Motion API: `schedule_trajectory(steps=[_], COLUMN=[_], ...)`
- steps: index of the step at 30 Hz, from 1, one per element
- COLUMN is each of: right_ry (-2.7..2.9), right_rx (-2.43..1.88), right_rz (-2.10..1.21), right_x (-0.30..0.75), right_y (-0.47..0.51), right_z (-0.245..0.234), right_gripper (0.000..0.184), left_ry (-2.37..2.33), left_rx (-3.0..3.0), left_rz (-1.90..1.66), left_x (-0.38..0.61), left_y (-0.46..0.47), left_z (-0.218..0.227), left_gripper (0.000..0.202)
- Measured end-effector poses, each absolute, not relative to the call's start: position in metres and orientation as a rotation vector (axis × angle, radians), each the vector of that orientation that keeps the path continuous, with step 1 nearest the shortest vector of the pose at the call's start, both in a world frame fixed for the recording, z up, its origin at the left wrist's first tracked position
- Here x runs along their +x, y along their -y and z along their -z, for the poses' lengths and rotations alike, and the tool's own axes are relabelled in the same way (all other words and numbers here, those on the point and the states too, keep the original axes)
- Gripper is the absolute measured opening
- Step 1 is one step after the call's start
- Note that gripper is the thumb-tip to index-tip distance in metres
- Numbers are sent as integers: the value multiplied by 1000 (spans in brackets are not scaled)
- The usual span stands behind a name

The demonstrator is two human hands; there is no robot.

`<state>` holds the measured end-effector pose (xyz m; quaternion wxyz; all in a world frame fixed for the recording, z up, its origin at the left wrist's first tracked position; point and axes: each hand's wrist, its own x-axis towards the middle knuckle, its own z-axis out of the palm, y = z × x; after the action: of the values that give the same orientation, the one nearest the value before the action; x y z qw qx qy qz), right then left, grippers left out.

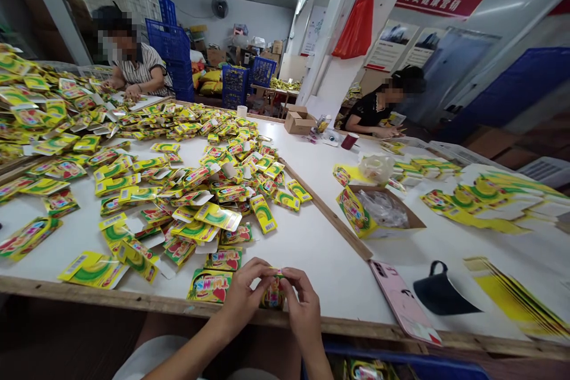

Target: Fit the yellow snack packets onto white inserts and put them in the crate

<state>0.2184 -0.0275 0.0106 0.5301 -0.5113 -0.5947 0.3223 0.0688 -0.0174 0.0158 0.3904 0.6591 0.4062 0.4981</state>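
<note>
Between my two hands, at the table's front edge, is a small yellow-green printed carton (272, 295). My left hand (246, 288) grips its left side and top, the thumb and fingers closed on it. My right hand (301, 294) pinches the top end from the other side. Just left of my left hand a flat carton marked TWINS (208, 286) lies on the table, with another carton (224, 258) behind it. A large heap of similar cartons (178, 181) spreads over the left of the table, several with end flaps standing open.
A wooden strip (325, 208) runs across the white table (312, 249). To the right are a display box with clear plastic (378, 214), a pink phone (403, 303), a dark visor (443, 291) and flat yellow card (516, 297). A blue crate (427, 368) stands below. Two people sit across.
</note>
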Motion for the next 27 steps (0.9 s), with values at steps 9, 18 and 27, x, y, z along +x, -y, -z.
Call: schedule_trajectory(steps=[9, 18, 27], right_ry=[1702, 1553, 1553], right_rx=[-1700, -1471, -1398], right_rz=[-352, -473, -623], right_x=[360, 234, 187], right_y=[66, -53, -111], right_z=[-79, -20, -14], right_gripper=[27, 34, 55], left_ry=[-1172, -1215, -1251], left_rx=[1501, 1489, 1366], left_rz=[-1188, -1264, -1350], left_x=[71, 67, 67], left_y=[26, 25, 22], left_z=[-16, -11, -8], left_gripper=[22, 19, 19])
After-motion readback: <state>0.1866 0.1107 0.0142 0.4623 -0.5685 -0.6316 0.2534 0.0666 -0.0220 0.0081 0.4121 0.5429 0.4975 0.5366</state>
